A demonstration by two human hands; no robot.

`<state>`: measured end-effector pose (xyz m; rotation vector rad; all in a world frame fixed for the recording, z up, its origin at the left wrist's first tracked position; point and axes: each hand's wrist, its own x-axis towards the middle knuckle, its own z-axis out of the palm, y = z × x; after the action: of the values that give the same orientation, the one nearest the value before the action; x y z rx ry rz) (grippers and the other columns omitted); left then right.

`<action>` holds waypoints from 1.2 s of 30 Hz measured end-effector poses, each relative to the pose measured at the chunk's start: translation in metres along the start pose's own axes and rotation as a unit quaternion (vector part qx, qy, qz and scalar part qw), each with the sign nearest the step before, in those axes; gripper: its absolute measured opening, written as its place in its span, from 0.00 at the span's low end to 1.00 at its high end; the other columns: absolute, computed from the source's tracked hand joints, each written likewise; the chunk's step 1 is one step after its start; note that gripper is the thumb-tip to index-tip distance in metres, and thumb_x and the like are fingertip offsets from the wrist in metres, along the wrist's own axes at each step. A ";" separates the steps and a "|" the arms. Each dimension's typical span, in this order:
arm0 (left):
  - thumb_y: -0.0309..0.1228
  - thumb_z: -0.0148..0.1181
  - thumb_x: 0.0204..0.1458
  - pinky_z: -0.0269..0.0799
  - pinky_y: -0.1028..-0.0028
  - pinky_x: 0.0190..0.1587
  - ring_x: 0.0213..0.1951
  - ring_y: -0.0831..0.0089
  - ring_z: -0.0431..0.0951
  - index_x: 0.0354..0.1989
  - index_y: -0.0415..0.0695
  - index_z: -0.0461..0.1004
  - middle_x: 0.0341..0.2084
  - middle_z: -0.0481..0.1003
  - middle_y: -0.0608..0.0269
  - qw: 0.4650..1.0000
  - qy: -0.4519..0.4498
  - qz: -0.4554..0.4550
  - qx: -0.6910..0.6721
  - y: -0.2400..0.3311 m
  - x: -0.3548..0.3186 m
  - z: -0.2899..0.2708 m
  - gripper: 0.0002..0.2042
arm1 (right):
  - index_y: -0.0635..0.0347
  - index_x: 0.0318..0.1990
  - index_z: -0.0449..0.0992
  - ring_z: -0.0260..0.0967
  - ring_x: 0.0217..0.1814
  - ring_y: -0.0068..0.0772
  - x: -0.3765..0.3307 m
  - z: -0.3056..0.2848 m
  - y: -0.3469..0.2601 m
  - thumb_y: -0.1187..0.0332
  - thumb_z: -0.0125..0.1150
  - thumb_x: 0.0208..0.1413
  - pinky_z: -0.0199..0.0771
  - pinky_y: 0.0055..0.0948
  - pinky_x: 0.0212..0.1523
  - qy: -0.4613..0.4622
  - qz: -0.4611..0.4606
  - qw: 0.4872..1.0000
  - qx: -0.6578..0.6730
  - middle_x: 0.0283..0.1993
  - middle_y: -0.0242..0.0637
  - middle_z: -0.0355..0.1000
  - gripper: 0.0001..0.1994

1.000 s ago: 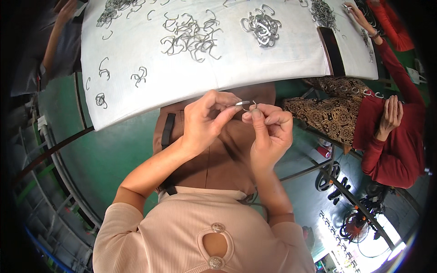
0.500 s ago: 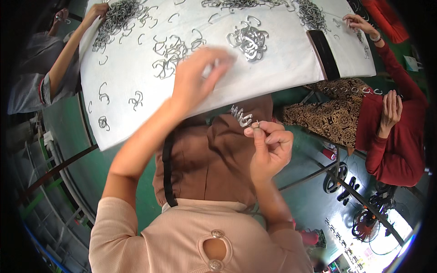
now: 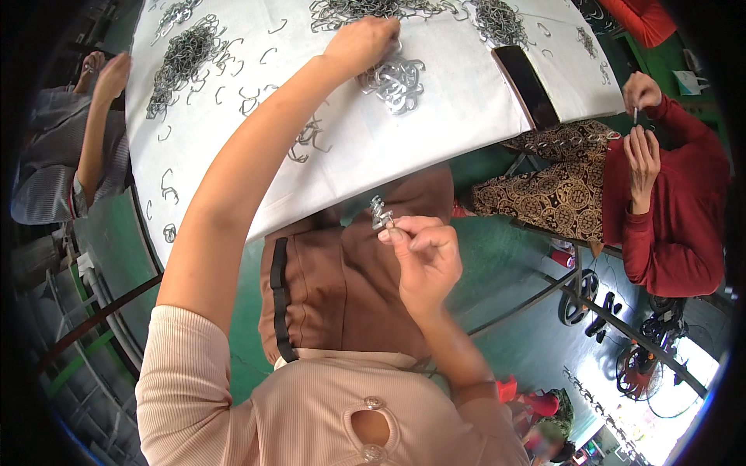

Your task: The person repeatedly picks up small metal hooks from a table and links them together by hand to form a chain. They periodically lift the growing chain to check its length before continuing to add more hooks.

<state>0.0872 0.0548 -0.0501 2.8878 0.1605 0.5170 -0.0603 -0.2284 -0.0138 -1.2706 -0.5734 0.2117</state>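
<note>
My left hand (image 3: 364,43) reaches onto the white worktop (image 3: 458,116), grip closing on a pile of metal clips (image 3: 395,78). My right hand (image 3: 423,252), below the worktop's edge, pinches a small clip cluster (image 3: 381,213).

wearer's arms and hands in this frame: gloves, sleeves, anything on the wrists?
No gloves: the left hand and right hand are bare. Both forearms are uncovered, with no watch or band visible. A ribbed pale pink short sleeve covers the left upper arm.
</note>
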 end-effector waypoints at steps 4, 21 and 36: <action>0.28 0.55 0.56 0.74 0.75 0.35 0.33 0.70 0.80 0.44 0.43 0.76 0.34 0.80 0.60 0.944 0.105 -0.133 -0.284 0.004 -0.034 -0.030 0.09 | 0.64 0.31 0.63 0.75 0.35 0.29 -0.003 0.003 0.004 0.86 0.58 0.53 0.80 0.26 0.36 -0.002 -0.006 1.000 -0.007 0.38 0.46 0.73 0.10; 0.19 0.61 0.49 0.70 0.81 0.29 0.25 0.81 0.74 0.35 0.36 0.77 0.30 0.77 0.62 0.787 0.166 -0.238 -0.545 0.146 -0.231 -0.114 0.05 | 0.64 0.33 0.64 0.75 0.37 0.30 -0.017 0.026 0.007 0.84 0.59 0.54 0.78 0.25 0.37 -0.031 0.004 0.999 -0.031 0.39 0.45 0.73 0.09; 0.18 0.62 0.48 0.69 0.79 0.30 0.26 0.78 0.72 0.36 0.38 0.77 0.32 0.76 0.59 0.814 0.163 -0.213 -0.515 0.127 -0.244 -0.105 0.07 | 0.54 0.36 0.77 0.72 0.36 0.40 0.184 0.077 0.073 0.70 0.62 0.50 0.73 0.31 0.38 -0.381 -0.163 0.803 -0.429 0.36 0.35 0.73 0.06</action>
<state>-0.1686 -0.0850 -0.0067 1.6222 0.4122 0.7117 0.0665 -0.0586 -0.0158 -1.9222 -1.7156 0.1711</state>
